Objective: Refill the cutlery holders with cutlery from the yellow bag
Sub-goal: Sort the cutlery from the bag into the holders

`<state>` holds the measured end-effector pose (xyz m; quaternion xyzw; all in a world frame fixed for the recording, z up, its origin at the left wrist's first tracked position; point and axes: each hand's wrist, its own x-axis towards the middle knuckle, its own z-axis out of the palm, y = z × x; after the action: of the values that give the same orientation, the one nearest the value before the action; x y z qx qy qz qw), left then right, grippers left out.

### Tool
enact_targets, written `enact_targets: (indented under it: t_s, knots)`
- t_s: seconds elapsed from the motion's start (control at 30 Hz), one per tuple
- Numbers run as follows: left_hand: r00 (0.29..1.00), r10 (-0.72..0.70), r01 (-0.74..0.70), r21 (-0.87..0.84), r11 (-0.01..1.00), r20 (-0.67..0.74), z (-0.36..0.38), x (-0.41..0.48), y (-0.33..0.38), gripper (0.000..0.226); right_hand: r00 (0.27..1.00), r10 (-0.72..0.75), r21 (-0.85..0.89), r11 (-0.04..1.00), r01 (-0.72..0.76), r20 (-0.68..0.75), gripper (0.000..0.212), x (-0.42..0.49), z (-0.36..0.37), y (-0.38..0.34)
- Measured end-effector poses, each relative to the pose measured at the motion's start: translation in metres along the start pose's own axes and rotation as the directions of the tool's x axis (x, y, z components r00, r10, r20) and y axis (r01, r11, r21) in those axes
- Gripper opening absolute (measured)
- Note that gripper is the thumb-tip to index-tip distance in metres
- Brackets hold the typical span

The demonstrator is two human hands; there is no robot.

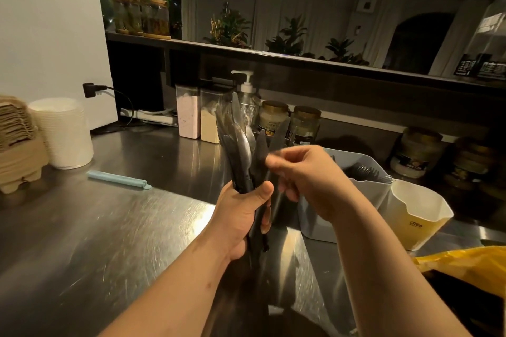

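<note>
My left hand (242, 223) grips the handles of a bunch of black plastic cutlery (241, 145), which fans upward above the steel counter. My right hand (304, 180) is at the bunch's right side, and its blurred fingers pinch one dark piece near the middle. Just right of my hands stands a grey cutlery holder (364, 200) with black forks inside. A white and yellow holder (421, 216) sits beside it and looks empty. The yellow bag (465, 260) lies at the lower right edge, open to a dark inside.
A stack of white cups (64, 131) and cardboard cup trays (16, 142) stand at the left of the steel counter (109, 227). A light blue clip (117, 179) lies in front of them. Canisters, a pump bottle (247, 96) and jars line the back wall.
</note>
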<state>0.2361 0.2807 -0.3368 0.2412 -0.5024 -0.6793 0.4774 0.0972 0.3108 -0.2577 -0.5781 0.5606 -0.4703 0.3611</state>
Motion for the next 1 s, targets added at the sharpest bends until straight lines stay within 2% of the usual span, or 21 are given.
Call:
enact_targets:
  t_s: [0.07,0.13,0.2,0.3,0.47,0.6,0.77,0.83,0.9,1.0]
  knots:
    - [1.0,0.026,-0.025,0.01,1.0,-0.009,0.0,-0.001,0.0,0.031,0.992,0.057,-0.072,0.996,-0.049,0.115,0.01,-0.001,0.002,0.001]
    - [0.999,0.041,-0.04,0.041,0.998,-0.021,0.0,-0.002,0.0,0.033,0.99,0.069,-0.056,0.996,-0.062,0.122,0.01,0.0,0.003,0.0]
    - [0.998,0.043,-0.04,0.075,0.996,-0.036,0.002,-0.002,0.002,0.037,0.996,0.061,-0.088,0.995,-0.055,0.059,0.011,0.0,0.005,-0.002]
    - [0.999,0.032,-0.031,0.025,0.999,-0.044,0.004,-0.002,0.003,0.05,1.0,0.008,-0.172,0.985,-0.011,-0.019,0.012,0.0,0.009,-0.003]
    - [0.997,0.032,-0.033,-0.011,0.999,-0.073,-0.001,0.0,0.002,0.057,0.999,-0.008,-0.082,0.997,0.004,-0.051,0.013,0.001,0.012,-0.003]
    - [0.998,-0.018,0.016,-0.026,1.0,-0.067,0.0,0.0,0.001,0.057,0.992,-0.008,-0.141,0.99,-0.01,-0.125,0.011,0.004,0.007,-0.004]
    - [0.99,-0.054,0.058,0.028,0.998,-0.13,0.002,0.001,0.0,0.052,0.952,-0.044,0.087,0.993,0.073,-0.304,0.009,0.003,-0.009,-0.011]
    - [0.985,-0.058,0.068,0.058,0.996,-0.16,0.002,0.003,0.0,0.05,0.899,-0.066,0.198,0.966,0.166,-0.434,0.006,0.001,-0.017,-0.015]
    - [0.982,-0.067,0.078,0.056,0.995,-0.177,0.001,0.004,-0.001,0.051,0.786,-0.099,0.279,0.901,0.331,-0.611,0.001,-0.001,-0.024,-0.022]
    - [0.988,-0.05,0.056,0.033,0.998,-0.147,-0.001,0.004,-0.001,0.054,0.591,-0.23,0.159,0.832,0.532,-0.773,0.011,0.001,-0.022,-0.023]
